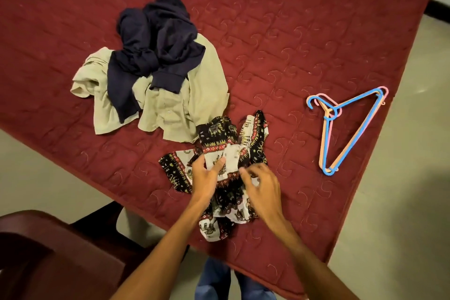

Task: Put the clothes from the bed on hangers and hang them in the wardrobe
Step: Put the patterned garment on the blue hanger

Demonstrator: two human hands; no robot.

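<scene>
Pinching the patterned garment (227, 151) in curled fingers (220, 162), left hand (205, 175) and right hand (261, 186) are likely opening it out for the hangers (354, 134) at right.

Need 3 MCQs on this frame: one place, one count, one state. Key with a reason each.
1. Where do the hangers lie? A in the wardrobe; B on the bed, near its right edge; C on the floor.
2. How many hangers? A one; B three; C five.
3. The elephant-print garment is: A on a hanger; B folded flat; C crumpled, in hand.
Key: 1B, they rest on its quilted top; 2B, blue, pink, orange; 3C, the left hand grips it, bunched.
</scene>
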